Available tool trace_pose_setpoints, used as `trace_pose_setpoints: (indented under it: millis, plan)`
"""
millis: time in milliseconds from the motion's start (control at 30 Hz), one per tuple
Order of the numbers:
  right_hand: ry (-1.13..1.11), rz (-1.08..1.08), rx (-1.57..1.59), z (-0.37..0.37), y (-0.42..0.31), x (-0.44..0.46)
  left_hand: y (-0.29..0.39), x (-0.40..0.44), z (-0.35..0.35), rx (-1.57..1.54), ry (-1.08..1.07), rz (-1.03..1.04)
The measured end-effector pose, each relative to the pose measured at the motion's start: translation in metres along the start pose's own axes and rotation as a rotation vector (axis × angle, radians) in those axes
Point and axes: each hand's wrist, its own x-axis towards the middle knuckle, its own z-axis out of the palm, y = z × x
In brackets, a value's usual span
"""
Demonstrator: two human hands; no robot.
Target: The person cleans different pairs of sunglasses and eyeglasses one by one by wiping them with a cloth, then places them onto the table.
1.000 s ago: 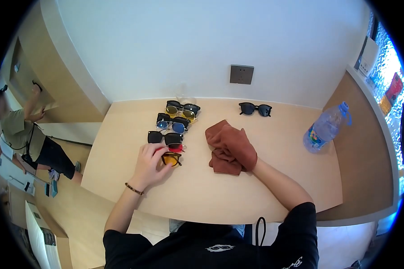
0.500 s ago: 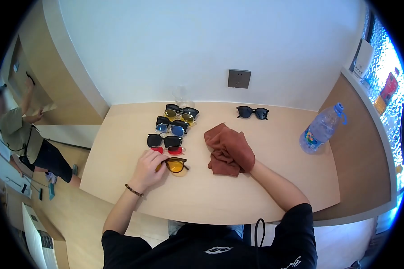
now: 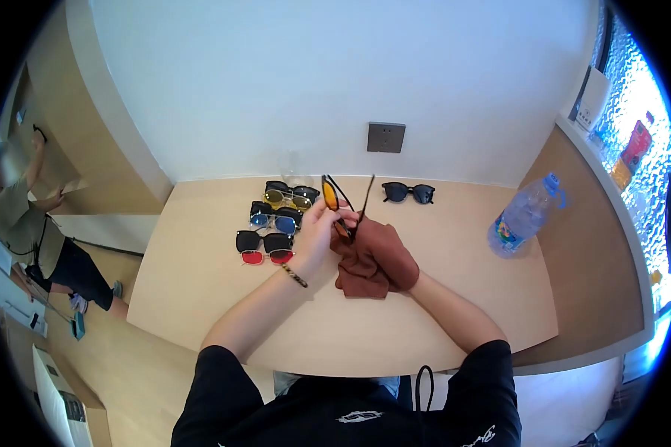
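Note:
My left hand [image 3: 317, 235] is closed on a pair of dark-framed sunglasses [image 3: 330, 195] with orange-yellow lenses, raised above the table with the temples pointing up. A reddish-brown cloth [image 3: 371, 261] is draped over my right hand [image 3: 423, 287], hiding its fingers. The lower edge of the sunglasses meets the top of the cloth. Left of my hands, several sunglasses lie in a column: a red-lensed pair [image 3: 267, 257], a black pair [image 3: 265, 242], a blue-lensed pair [image 3: 273, 223] and a yellow-lensed pair [image 3: 287, 199], with further dark pairs among them.
Another black pair of sunglasses [image 3: 408, 193] lies near the wall. A plastic water bottle [image 3: 520, 220] stands at the right, beside the wooden side panel [image 3: 600, 261]. A wall socket [image 3: 386, 137] is above the table [image 3: 335, 343]. At far left stands another person [image 3: 30, 216].
My left hand has picked the orange-yellow sunglasses up off the table and carried them right and up to the cloth. The covered right hand has hardly moved.

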Motion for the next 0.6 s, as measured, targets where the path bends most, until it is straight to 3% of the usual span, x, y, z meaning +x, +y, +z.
trace_pose_setpoints:
  millis: [67,267,333,367,533,600]
  plan:
    - [0.114,-0.021,-0.011,-0.007,0.005,-0.001,-0.007,0.006,0.006,-0.04,-0.015,-0.006]
    - [-0.094,-0.04,0.215,-0.024,0.009,0.012,0.007,-0.006,0.007,-0.171,0.02,-0.039]
    - [-0.04,-0.388,-0.73,-0.027,0.008,0.019,0.011,-0.01,0.005,-0.194,0.044,-0.054]
    - [-0.047,-0.39,-0.729,-0.024,0.008,0.022,0.012,-0.01,0.004,-0.218,0.062,-0.065]
    - [0.072,-0.007,-0.116,0.0,-0.006,0.002,0.011,-0.013,0.006,-0.148,0.0,0.059]
    - [0.068,-0.051,-0.068,-0.016,0.003,0.008,0.017,-0.011,0.009,-0.089,0.046,0.087]
